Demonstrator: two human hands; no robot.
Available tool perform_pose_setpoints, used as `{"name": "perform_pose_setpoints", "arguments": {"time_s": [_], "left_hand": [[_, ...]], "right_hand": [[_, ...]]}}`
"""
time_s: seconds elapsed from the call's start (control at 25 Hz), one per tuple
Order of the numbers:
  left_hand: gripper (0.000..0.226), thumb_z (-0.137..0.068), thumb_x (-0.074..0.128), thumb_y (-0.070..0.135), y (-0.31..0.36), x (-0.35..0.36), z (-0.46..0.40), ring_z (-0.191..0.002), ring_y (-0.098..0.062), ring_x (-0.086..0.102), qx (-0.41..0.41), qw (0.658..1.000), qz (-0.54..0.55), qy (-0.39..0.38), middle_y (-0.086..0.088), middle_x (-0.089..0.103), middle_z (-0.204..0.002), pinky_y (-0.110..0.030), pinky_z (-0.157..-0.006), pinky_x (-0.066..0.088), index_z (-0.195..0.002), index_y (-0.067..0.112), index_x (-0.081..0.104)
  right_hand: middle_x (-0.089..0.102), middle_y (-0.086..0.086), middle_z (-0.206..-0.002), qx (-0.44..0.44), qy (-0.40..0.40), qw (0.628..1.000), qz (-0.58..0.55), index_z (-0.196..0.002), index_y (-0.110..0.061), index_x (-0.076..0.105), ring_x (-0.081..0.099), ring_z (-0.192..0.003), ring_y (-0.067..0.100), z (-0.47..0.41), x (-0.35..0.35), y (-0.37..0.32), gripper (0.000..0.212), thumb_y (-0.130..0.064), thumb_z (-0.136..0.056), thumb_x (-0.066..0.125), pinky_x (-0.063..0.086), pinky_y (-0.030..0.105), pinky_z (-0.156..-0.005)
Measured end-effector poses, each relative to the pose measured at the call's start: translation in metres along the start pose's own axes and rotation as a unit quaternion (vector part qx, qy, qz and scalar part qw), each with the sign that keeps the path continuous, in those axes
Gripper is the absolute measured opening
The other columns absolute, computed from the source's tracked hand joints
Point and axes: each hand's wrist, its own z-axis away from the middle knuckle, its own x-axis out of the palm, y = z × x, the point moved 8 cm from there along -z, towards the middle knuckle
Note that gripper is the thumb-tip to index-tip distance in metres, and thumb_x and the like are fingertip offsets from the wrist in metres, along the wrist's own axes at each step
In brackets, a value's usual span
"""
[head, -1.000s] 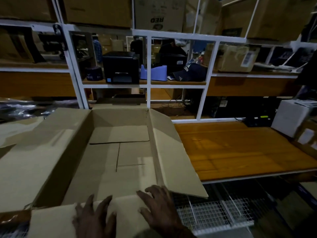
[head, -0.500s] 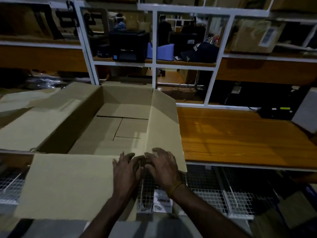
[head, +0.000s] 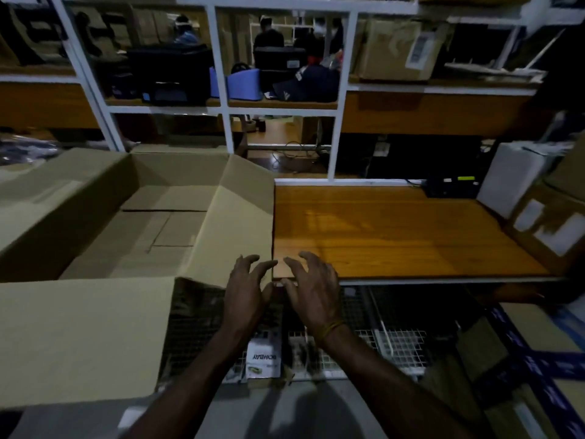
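A large open cardboard box (head: 133, 198) stands on the left of the wooden tabletop (head: 395, 229), empty inside, with its flaps folded outward. Its near flap (head: 79, 337) hangs toward me and its right flap (head: 240, 217) leans over the table. My left hand (head: 245, 289) hovers at the front right corner of the box, fingers spread and loosely bent, holding nothing. My right hand (head: 311, 286) is beside it over the table's front edge, fingers spread the same way, a thin yellow band on the wrist.
A white wire rack (head: 389, 340) below the table holds a small white packet (head: 264, 359). White and brown boxes (head: 538, 201) crowd the right end of the table. White-framed shelves (head: 221, 74) behind carry black devices, a cap and cartons. People stand far behind.
My hands have come off the near flap and moved right to the box's front right corner and the table edge. The view has tilted downward and back from the box.
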Motion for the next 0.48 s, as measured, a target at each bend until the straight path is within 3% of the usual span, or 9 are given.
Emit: {"name": "perform_pose_setpoints", "arguments": {"time_s": [0.48], "left_hand": [[0.047,-0.089,0.07,0.019,0.201,0.178,-0.058,-0.128,-0.035,0.045,0.166,0.976,0.071,-0.118,-0.012,0.044,-0.142,-0.047,-0.087,0.052,-0.133,0.028,0.057]], "right_hand": [[0.052,0.008,-0.138,0.199,0.02,0.968,0.15,-0.133,-0.027,0.056,0.052,-0.125,0.033,0.04,-0.091,0.233,0.047,-0.037,-0.09,0.069,0.041,0.057,-0.103]]}}
